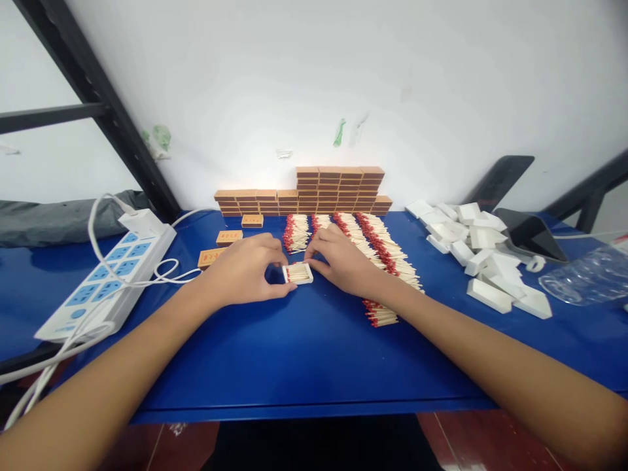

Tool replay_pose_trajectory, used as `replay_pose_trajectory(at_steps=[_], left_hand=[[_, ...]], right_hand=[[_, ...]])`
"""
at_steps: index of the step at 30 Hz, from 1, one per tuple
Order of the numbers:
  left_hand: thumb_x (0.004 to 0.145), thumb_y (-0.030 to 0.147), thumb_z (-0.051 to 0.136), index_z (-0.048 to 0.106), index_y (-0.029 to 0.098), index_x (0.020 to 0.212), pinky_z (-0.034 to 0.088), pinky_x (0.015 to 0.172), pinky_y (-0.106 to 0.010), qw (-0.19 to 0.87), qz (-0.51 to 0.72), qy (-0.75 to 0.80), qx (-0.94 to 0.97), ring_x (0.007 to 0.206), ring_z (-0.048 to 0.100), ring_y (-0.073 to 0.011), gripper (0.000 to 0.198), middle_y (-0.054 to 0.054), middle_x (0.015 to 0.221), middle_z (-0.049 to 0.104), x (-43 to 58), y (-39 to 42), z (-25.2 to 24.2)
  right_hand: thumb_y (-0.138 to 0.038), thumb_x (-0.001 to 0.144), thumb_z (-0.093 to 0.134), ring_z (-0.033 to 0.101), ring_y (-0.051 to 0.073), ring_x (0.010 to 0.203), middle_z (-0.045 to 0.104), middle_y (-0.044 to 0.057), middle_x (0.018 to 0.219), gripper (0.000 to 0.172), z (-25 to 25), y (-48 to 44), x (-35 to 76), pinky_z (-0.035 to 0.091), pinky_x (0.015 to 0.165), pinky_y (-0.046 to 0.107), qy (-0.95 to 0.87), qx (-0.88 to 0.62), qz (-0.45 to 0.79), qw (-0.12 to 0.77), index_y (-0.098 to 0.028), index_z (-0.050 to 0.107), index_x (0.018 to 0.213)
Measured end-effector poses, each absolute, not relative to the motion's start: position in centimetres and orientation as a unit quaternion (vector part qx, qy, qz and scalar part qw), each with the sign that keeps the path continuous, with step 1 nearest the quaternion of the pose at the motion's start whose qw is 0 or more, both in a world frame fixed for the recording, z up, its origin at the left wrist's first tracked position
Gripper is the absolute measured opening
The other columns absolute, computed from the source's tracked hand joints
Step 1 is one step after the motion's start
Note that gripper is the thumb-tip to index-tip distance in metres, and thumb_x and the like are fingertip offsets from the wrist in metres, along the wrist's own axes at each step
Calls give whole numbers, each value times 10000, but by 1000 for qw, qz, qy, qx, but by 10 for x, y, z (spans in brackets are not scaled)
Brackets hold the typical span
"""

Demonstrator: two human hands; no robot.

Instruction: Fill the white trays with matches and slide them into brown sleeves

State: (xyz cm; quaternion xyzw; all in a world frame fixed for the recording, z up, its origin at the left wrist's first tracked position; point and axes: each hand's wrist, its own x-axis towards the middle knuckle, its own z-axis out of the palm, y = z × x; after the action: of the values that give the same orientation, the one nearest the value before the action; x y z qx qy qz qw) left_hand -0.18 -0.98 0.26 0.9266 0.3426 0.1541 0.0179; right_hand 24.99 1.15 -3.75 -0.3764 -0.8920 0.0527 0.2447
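A small white matchbox tray (305, 279) with several red-headed matches (296, 272) inside is held low over the blue table by my left hand (245, 269). The thumb is along the near side and the fingers are at the far left. My right hand (339, 256) is at the tray's far right corner, thumb and forefinger drawn together. Whatever that pinch holds is too small or hidden to make out. Just beyond the hands are rows of loose matches (297, 230), their red heads mostly to the left. One row runs on behind the right wrist.
Orange matchboxes (339, 186) are stacked along the wall, with a few single matchboxes (229, 237) at the left. A white power strip (105, 278) with cables is on the left. Empty white trays (483, 245) are heaped right, near a black stand (527, 232) and a clear plastic container (586, 278).
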Motion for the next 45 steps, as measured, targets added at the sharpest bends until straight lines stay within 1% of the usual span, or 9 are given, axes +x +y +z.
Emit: replay_pose_trajectory(at_steps=[3, 11, 14, 18, 25, 31, 37, 41, 45], left_hand=[[903, 468, 763, 808, 187, 960, 497, 806, -371, 18, 155, 341, 927, 936, 677, -253, 290, -64, 922, 720, -2, -10, 3], [911, 475, 756, 799, 175, 941, 510, 811, -374, 11, 160, 336, 928, 939, 680, -255, 305, -70, 925, 730, -1, -9, 1], [915, 485, 754, 794, 169, 925, 507, 791, -374, 6, 162, 336, 928, 919, 676, -254, 319, -69, 906, 721, -2, -9, 1], [905, 473, 764, 802, 174, 951, 508, 800, -372, 12, 160, 339, 927, 935, 681, -256, 305, -69, 922, 726, -1, -9, 1], [899, 466, 773, 797, 176, 942, 499, 796, -371, 15, 162, 338, 927, 938, 677, -252, 294, -62, 924, 721, -1, -10, 2], [908, 481, 760, 799, 179, 946, 501, 795, -370, 17, 155, 342, 926, 932, 675, -252, 307, -66, 924, 722, -1, -11, 4], [900, 475, 763, 796, 184, 952, 504, 801, -371, 18, 157, 343, 926, 940, 678, -257, 298, -72, 933, 731, -1, -10, 3], [902, 470, 770, 803, 178, 958, 507, 809, -380, 17, 154, 340, 928, 943, 678, -263, 299, -75, 927, 724, -1, -10, 3], [900, 461, 770, 809, 170, 961, 507, 801, -384, 21, 152, 344, 926, 940, 679, -264, 300, -75, 921, 720, -1, -10, 4]], right_hand=[[-203, 1037, 640, 508, 279, 1032, 660, 108, 1000, 129, -30, 11, 253, 436, 925, 415, -892, -385, 53, 230, -177, 705, 929], [-200, 1040, 644, 519, 265, 1019, 653, 96, 1008, 104, -21, -9, 243, 435, 909, 410, -899, -347, 70, 257, -182, 690, 949], [-175, 1035, 636, 529, 252, 1005, 659, 84, 997, 110, -25, -12, 239, 444, 897, 399, -898, -326, 88, 283, -188, 689, 939], [-188, 1035, 634, 544, 253, 1002, 674, 69, 959, 114, -26, -1, 245, 439, 920, 416, -878, -354, 80, 311, -206, 693, 939], [-220, 1039, 620, 532, 283, 1030, 675, 110, 1016, 144, -34, 12, 251, 443, 946, 447, -888, -379, 37, 257, -188, 760, 1036], [-242, 1050, 605, 512, 288, 1044, 664, 120, 1048, 192, -36, 12, 250, 441, 962, 450, -891, -379, 21, 251, -183, 757, 1151], [-236, 1049, 610, 508, 269, 1012, 651, 98, 1006, 147, -37, 14, 251, 424, 943, 436, -892, -375, 26, 250, -204, 734, 978], [-235, 1048, 613, 502, 277, 1025, 658, 115, 1029, 144, -38, 15, 251, 431, 931, 423, -893, -384, 22, 233, -189, 720, 963], [-243, 1067, 589, 506, 287, 1035, 667, 131, 1035, 171, -37, 13, 251, 426, 960, 433, -898, -391, -3, 201, -167, 714, 978]])
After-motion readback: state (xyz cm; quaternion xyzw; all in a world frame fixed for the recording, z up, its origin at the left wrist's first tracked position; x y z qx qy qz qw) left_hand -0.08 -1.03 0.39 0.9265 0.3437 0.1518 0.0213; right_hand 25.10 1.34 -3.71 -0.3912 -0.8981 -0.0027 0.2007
